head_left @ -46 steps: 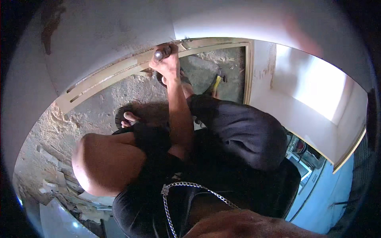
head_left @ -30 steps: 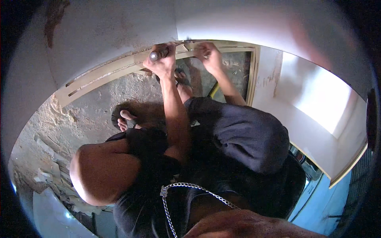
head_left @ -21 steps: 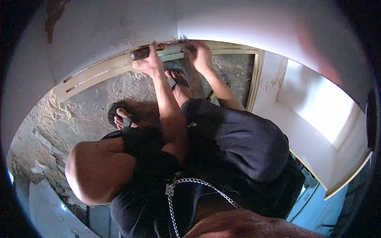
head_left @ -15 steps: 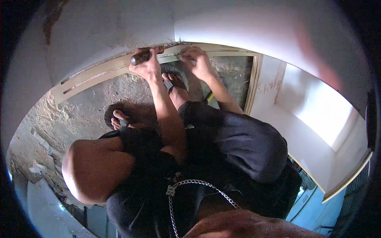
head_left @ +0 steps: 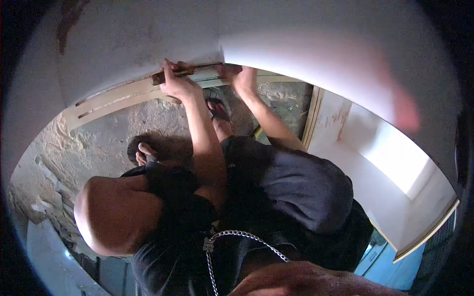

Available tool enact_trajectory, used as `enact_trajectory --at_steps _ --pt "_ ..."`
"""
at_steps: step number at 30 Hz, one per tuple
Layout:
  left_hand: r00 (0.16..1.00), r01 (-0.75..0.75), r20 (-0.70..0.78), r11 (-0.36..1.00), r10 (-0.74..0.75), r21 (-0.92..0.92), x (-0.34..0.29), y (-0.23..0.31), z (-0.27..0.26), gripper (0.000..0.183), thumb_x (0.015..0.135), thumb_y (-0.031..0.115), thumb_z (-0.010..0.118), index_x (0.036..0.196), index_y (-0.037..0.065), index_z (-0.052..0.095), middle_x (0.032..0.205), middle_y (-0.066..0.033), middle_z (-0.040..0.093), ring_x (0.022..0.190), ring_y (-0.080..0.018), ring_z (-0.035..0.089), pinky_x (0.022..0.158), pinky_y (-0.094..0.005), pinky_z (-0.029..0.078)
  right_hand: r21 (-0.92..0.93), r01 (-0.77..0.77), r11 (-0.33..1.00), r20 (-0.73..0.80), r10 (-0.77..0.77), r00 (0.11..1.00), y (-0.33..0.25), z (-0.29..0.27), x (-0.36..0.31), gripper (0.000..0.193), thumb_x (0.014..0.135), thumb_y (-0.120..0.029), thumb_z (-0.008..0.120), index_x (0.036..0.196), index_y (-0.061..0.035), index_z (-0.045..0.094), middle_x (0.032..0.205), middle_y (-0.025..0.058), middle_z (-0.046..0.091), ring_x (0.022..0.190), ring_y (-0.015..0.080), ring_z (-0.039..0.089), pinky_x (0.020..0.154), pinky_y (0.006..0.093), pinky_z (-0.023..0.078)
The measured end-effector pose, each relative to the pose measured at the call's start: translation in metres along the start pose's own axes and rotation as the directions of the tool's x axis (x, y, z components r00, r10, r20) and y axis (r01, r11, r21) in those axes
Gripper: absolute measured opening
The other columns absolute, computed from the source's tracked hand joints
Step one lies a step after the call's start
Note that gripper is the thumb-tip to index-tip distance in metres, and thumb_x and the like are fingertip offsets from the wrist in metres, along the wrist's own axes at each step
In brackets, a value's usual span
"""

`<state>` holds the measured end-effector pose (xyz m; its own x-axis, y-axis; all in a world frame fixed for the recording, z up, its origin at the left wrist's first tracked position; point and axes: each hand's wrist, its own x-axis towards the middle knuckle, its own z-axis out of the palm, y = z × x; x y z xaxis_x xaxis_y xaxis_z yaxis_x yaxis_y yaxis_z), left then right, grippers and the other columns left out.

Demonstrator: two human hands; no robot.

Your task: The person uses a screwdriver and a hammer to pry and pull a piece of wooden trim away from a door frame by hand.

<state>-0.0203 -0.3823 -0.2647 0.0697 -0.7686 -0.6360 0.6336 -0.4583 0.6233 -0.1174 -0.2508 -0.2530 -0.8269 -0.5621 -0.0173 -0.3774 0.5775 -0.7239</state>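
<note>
My left hand is closed around a tool with a dark brown rounded handle; its working end is not clear. This hand is at a pale slotted wooden board, where it meets the grey panel. Farther right, my right hand reaches to the same board, close under the white panel edge. Its fingers are dark and blurred, so I cannot make out what they hold, if anything. My sandalled feet rest on the floor just behind the board.
Wood shavings and dust cover the floor. Scraps lie at the left, by a blue-grey panel. At the right stands a white box-like panel with a pale wooden edge. A wooden frame piece runs beside my right forearm.
My left hand has shifted slightly left and turned, with the tool handle now lower and flatter. The right hand has moved up against the panel edge. The view has tilted slightly.
</note>
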Motion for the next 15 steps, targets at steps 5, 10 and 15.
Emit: enact_trajectory --at_steps 5,10,15 --pt "0.997 -0.006 -0.071 0.991 -0.003 -0.131 -0.018 0.005 0.01 0.03 0.09 0.014 0.067 0.071 0.008 0.044 0.057 -0.0022 0.046 0.043 -0.0123 0.039 0.038 -0.0323 0.029 -0.065 0.061 0.996 0.15 -0.051 0.987 0.002 0.001 -0.009 0.039 0.081 -0.03 0.079 0.104 -0.0018 0.065 0.087 0.0108 0.07 0.077 0.0206 0.068 0.066 0.0353 0.056" --pt "0.959 -0.211 -0.216 0.97 0.182 -0.122 -0.011 0.034 0.022 0.032 0.09 0.015 0.067 0.067 0.01 0.045 0.054 -0.0008 0.048 0.036 -0.0111 0.036 0.031 -0.03 0.027 -0.223 0.3 0.928 -0.038 -0.315 0.948 0.023 -0.013 -0.034 0.012 0.085 -0.01 0.072 0.092 -0.0011 0.068 0.078 0.0067 0.069 0.074 0.0167 0.068 0.068 0.032 0.056" --pt "0.97 -0.009 0.226 0.934 0.095 -0.356 0.037 0.113 0.001 0.037 0.095 0.031 0.058 0.063 0.014 0.049 0.049 0.0034 0.045 0.035 -0.0099 0.036 0.032 -0.0278 0.027 -0.113 0.003 0.994 -0.325 -0.04 0.945 0.051 -0.071 -0.024 0.011 0.089 -0.015 0.071 0.084 -0.0068 0.066 0.078 0.0033 0.067 0.07 0.0144 0.063 0.068 0.0284 0.054"
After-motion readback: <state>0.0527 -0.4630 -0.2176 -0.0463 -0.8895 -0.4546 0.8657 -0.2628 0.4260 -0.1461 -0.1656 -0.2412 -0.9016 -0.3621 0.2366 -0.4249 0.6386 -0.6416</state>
